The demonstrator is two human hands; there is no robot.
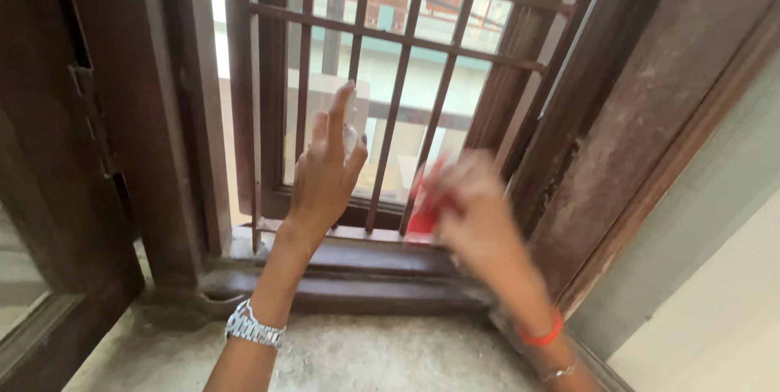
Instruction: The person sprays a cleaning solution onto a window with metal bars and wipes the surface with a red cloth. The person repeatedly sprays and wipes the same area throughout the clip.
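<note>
Left hand (pixel 327 171) gripping clear bottle (pixel 351 137), blurred right hand (pixel 475 212) clutching red cloth (pixel 422 201)

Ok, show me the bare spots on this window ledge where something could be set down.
The grey stone ledge lies bare between the two forearms, below the dark wooden sill. Its left corner by the open wooden shutter is bare too. It is crowded at the metal bars: the left hand and the blurred right hand with something red.

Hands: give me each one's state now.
Left hand: closed around a small clear bottle, index finger raised.
Right hand: blurred, gripping a red cloth.
</note>
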